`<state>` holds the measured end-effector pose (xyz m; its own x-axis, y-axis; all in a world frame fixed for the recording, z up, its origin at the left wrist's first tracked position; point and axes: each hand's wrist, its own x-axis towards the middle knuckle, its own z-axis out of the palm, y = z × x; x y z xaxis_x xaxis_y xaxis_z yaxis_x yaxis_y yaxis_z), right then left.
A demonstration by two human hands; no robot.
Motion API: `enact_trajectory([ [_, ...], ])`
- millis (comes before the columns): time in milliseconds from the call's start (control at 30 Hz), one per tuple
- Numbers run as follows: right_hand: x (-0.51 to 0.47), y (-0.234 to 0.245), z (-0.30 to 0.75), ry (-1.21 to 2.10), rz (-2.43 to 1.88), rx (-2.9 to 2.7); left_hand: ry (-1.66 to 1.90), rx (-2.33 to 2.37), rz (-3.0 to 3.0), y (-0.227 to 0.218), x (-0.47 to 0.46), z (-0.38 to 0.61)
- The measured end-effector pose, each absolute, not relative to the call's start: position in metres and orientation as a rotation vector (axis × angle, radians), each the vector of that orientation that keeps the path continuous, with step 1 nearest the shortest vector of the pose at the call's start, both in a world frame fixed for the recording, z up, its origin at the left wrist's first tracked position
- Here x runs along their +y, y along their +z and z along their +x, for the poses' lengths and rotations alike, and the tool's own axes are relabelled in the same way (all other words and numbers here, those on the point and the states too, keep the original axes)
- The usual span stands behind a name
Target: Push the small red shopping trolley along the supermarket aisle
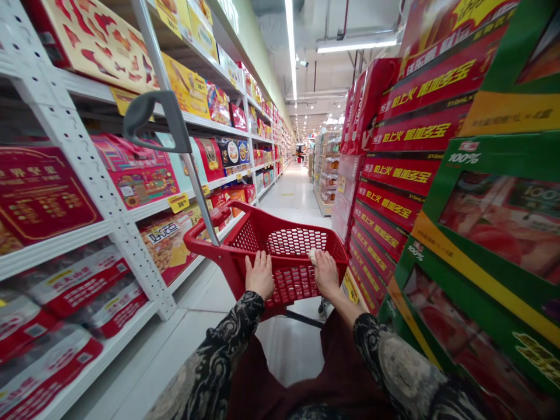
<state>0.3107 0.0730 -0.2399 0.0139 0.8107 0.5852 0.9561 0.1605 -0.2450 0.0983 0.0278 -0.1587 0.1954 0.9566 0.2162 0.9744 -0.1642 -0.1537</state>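
A red plastic shopping cart [301, 227] with perforated basket walls stands right in front of me. Over its near rim lies my left hand [259, 276], fingers together and hooked across the edge. Farther right, my right hand [326, 272] is closed on a crumpled whitish cloth or tissue [312, 255], pressed against the same rim. Only a small part of that cloth shows past the fingers. The part of the basket interior I can see holds no goods. A grey handle [179, 125] on a metal pole rises from the cart's left side.
White shelves [144, 213] with boxed snacks and bottled drinks run along the left. Stacked red drink cartons [394, 186] and green juice boxes [494, 204] crowd close on the right. The tiled aisle [293, 186] stretches ahead, with a display rack [330, 175] on its right.
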Motion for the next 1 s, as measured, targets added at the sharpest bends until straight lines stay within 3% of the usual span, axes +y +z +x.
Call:
enact_trajectory([
  [200,0.071,-0.232,0.27,-0.266,-1.454,-2.005,-0.118,-1.76,-2.285,-0.156,0.026,0.1],
  [567,0.074,-0.232,0.304,-0.239,-1.666,-1.863,-0.171,-1.75,-2.261,-0.16,0.025,0.099],
  [800,0.072,-0.22,0.235,-0.11,-1.34,-2.049,-0.296,-1.713,-2.25,-0.16,0.025,0.099],
  [1000,0.068,-0.208,0.236,0.032,-1.132,-2.163,-0.399,-1.53,-2.452,-0.156,0.036,0.117],
])
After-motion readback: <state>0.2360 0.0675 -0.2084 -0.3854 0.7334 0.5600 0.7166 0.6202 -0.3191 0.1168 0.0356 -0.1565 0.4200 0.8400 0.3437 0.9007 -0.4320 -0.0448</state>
